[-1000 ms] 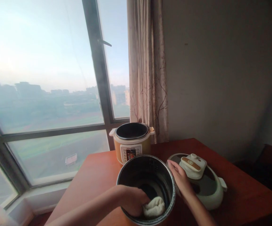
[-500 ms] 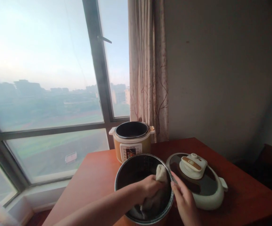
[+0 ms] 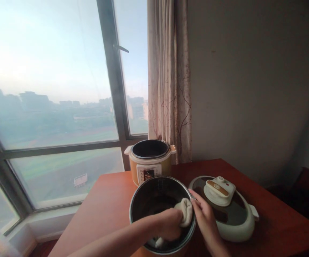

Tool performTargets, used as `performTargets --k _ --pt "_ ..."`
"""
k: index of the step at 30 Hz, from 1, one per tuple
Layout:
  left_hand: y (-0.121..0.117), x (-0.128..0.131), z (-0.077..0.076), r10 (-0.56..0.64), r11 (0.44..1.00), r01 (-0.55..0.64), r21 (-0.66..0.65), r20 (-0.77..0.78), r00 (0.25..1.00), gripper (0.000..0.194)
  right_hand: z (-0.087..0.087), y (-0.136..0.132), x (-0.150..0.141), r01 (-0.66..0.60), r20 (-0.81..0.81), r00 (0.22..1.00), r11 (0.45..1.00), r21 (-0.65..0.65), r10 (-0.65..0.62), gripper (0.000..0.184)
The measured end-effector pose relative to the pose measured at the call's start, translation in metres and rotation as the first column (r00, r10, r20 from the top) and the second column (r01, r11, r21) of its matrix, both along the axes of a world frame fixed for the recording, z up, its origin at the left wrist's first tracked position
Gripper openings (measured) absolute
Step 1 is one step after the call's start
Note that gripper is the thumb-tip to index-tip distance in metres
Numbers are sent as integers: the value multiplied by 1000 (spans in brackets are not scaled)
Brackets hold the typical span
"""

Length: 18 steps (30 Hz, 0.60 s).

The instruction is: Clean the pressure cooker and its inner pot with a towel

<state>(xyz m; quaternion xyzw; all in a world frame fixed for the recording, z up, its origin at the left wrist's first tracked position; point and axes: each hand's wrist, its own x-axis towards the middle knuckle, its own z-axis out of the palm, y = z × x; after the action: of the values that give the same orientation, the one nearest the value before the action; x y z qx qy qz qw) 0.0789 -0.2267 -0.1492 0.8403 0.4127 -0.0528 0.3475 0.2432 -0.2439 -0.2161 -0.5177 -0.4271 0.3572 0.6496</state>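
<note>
A dark inner pot [image 3: 151,192] with a pale metal rim is tilted toward me at the front of the table. My left hand [image 3: 170,223] reaches inside it, closed around a light, bunched-up cloth [image 3: 187,211]. Part of that cloth also shows below the hand, near the pot's lower wall. On the right, my right hand [image 3: 202,214] grips the rim, thumb and fingers on either side of the edge. The pot's underside is out of sight.
Behind the pot stands a yellow and white pressure cooker body [image 3: 165,167], lidless. Its round lid [image 3: 236,232] lies to the right on the reddish table [image 3: 104,203]. A window [image 3: 63,107] and curtain [image 3: 167,78] are beyond.
My left hand and the cloth have moved lower inside the pot, with more folded cloth showing beside the fist. My right hand has shifted slightly up and left along the rim.
</note>
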Motion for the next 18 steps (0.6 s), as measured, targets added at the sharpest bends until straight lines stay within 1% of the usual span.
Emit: performTargets --k 2,3,6,8,9,12,13,16,18 --pt "1 -13 9 -109 994 112 15 -142 984 18 2 7 5 -10 -6 1000 1000 -13 10 55" --pt "2 -21 14 -169 985 172 4 -187 968 18 3 10 8 -27 -14 1000 999 -17 26 56" --pt "11 -40 26 -337 939 343 -34 -296 894 27 5 17 12 -83 -21 996 996 -24 82 59" --pt "17 -47 29 -403 911 409 -56 -337 851 25 5 20 12 -82 -9 997 996 -34 82 59" --pt "19 -48 28 -412 907 414 -70 -344 844 22 5 21 12 -72 -2 997 997 -40 72 58" --pt "18 -45 23 -374 927 364 -95 -336 864 16 5 23 9 -33 15 999 998 -48 34 55" --pt "17 -43 20 -331 944 319 -91 -315 890 16 4 23 8 -26 18 999 999 -44 27 55" --pt "12 -31 10 -131 988 114 -102 -183 974 18 3 25 7 -21 18 1000 999 -27 22 54" --pt "11 -22 2 28 989 -38 -143 -69 997 18 1 26 7 -13 16 1000 1000 -22 13 53"
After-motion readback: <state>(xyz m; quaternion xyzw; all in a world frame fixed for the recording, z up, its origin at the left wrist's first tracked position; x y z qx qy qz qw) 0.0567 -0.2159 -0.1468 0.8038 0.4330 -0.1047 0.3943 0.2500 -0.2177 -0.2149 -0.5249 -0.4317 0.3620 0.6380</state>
